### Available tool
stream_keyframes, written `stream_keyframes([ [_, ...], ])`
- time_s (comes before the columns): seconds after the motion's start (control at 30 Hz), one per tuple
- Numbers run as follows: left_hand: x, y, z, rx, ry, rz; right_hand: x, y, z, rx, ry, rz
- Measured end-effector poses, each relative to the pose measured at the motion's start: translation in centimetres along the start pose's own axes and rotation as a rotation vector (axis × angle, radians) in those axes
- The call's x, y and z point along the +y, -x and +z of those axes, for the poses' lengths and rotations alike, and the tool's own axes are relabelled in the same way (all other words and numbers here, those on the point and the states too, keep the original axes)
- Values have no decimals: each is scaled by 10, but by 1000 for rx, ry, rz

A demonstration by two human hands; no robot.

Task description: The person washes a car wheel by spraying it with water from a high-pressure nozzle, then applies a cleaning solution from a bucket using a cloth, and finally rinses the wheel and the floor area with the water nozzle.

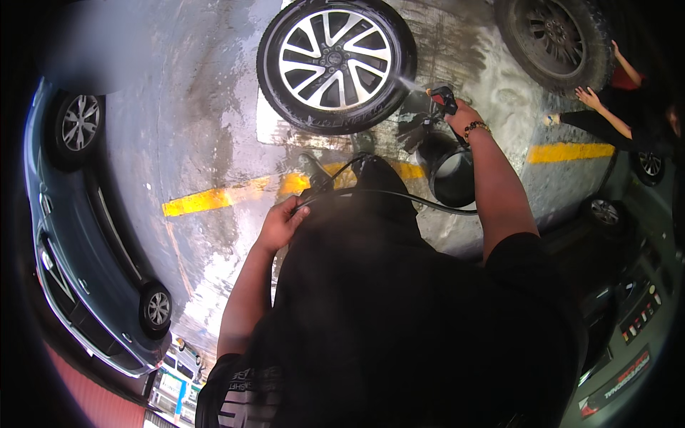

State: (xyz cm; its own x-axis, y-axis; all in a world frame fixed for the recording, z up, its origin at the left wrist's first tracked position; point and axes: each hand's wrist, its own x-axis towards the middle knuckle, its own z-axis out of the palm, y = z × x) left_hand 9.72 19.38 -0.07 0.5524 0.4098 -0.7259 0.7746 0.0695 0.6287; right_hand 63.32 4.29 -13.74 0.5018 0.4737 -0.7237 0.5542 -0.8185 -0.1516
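Note:
My right hand [464,121] grips a black and red spray gun [445,100]. From its nozzle a white spray [411,84] reaches the wheel in front of me. That wheel is a tyre [332,122] on a two-tone alloy rim [338,92], lying with its outer face up. The tyre looks wet. My left hand [282,224] is closed around a black hose [374,192], which runs across my front toward my right side. Just below the spray gun stands a black bucket [455,176], partly hidden by my right forearm.
A second, dirty wheel [556,43] is at the upper right, with another person's hands [588,99] beside it. A grey-blue car [101,224] stands on the left. Dark vehicles [594,235] are at the right. The wet concrete floor [214,107] carries a yellow line [203,202].

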Motion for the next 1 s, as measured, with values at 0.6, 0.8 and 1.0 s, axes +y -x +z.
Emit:
stream_keyframes([
  [0.6, -113, 59, -32, -37, -8, 63, -58, 104, 155, -177, -21, -18],
  [0.8, -146, 74, -50, -53, 0, 81, -61, 123, 159, 65, -87, 152],
  [1.0, -184, 92, -62, -62, 0, 52, -92, 138, 210, -19, -11, -42],
])
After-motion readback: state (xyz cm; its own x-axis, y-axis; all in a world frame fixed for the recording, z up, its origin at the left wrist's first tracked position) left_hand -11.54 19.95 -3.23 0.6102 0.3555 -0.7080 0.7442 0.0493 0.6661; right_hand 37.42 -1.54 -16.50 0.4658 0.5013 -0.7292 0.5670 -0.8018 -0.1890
